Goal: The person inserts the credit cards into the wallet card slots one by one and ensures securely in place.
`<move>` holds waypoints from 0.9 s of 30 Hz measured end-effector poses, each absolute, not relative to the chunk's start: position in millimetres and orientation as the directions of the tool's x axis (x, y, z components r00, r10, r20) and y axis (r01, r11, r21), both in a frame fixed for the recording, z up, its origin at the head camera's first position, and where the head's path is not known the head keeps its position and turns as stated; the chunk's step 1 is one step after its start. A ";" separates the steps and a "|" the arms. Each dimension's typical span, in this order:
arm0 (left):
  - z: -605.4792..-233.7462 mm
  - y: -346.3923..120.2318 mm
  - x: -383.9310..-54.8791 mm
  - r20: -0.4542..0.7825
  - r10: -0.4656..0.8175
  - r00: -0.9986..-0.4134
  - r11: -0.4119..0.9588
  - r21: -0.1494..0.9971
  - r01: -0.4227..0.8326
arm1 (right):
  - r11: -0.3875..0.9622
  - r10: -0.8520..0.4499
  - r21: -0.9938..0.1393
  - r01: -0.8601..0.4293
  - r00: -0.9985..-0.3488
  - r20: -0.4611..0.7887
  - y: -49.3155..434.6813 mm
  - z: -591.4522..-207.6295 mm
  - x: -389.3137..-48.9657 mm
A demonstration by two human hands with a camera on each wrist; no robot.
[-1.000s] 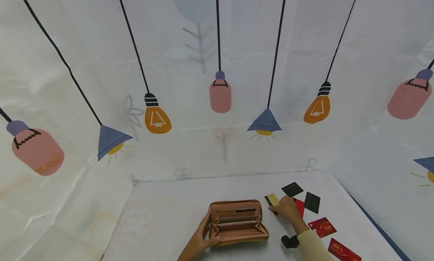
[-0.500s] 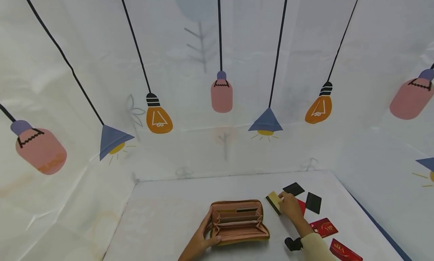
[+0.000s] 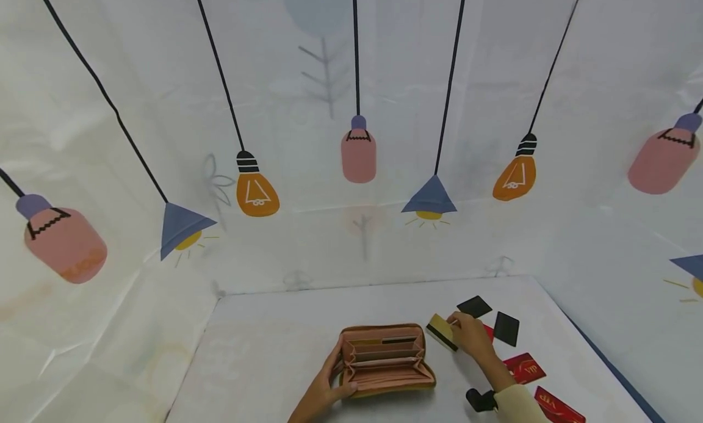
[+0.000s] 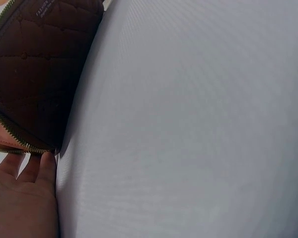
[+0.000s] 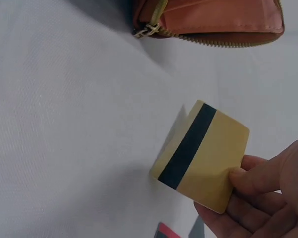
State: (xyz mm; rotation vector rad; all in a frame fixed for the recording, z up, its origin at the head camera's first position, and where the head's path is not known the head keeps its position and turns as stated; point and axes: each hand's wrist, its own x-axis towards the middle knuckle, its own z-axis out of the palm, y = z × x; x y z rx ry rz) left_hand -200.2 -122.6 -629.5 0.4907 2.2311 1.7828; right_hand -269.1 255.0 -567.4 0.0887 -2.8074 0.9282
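A zip-around wallet [image 3: 391,379] lies unzipped on the white table, its pink lining and pleated compartments facing up. My left hand [image 3: 325,387] grips its left end, thumb at the front corner. In the left wrist view the fingertips [image 4: 47,166] touch the zipped edge of the wallet's dark quilted outside [image 4: 37,69]. To the right of the wallet, my right hand [image 3: 472,339] pinches a gold card [image 3: 442,332] by one edge. The right wrist view shows the card's black magnetic stripe [image 5: 187,148] and a shadow beneath it. A card-like strip sits in the wallet's back slot.
Two black cards [image 3: 506,328] and several red cards, one a VIP card [image 3: 525,368], lie around and right of my right hand. A small black object [image 3: 480,400] is beside the right sleeve. White fabric walls with printed lamps [image 3: 258,194] surround the table.
The right hand has picked the gold card up off the table and tilted it, now holding its right edge. The left hand and the wallet stay in place.
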 end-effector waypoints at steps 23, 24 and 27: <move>-626.6 -120.7 -200.2 -0.029 0.401 -0.916 0.173 0.984 0.044 | 0.694 -0.094 -0.548 -0.467 -0.813 0.575 203.0 -506.3 -241.1; -625.6 -120.4 -200.3 -0.027 0.402 -0.915 0.171 0.984 0.047 | 0.682 -0.102 -0.557 -0.473 -0.817 0.568 198.8 -506.1 -240.6; -623.7 -119.4 -201.0 -0.015 0.403 -0.915 0.179 0.982 0.062 | 0.626 -0.139 -0.608 -0.488 -0.837 0.529 187.1 -507.4 -240.6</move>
